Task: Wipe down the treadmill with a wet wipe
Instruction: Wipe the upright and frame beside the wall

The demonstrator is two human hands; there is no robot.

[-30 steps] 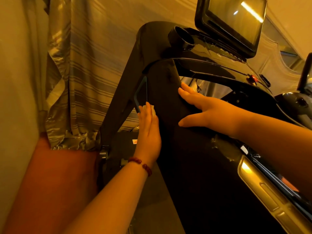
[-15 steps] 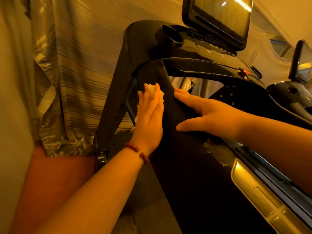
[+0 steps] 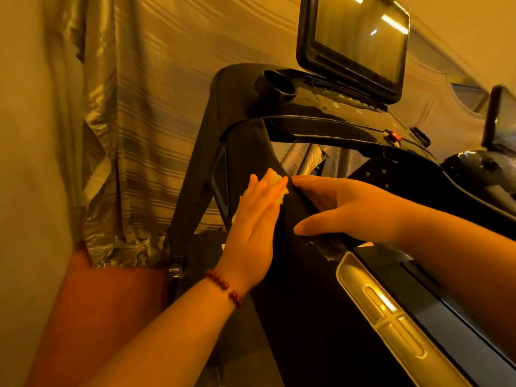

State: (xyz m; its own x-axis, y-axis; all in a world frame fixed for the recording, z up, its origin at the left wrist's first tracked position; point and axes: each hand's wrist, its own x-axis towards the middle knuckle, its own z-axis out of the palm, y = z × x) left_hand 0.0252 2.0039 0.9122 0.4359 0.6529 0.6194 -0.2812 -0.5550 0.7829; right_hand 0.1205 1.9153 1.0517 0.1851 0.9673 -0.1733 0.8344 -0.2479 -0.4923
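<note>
Wipe stroke climbing the treadmill upright (image 3: 251, 141).
The left hand (image 3: 251, 230), fingers flat, is pressing the wet wipe (image 3: 276, 181) at frame centre, higher than a second ago; the right hand (image 3: 349, 208) is resting open beside it, bracing.

wet wipe (image 3: 275, 178): mostly under left hand (image 3: 251, 236) | treadmill (image 3: 307, 317): cropped right

Your single head cam looks forward and down at close range, treadmill upright (image 3: 301, 289) filling centre frame, screen (image 3: 360, 40) top right, curtain (image 3: 139, 121) left.
</note>
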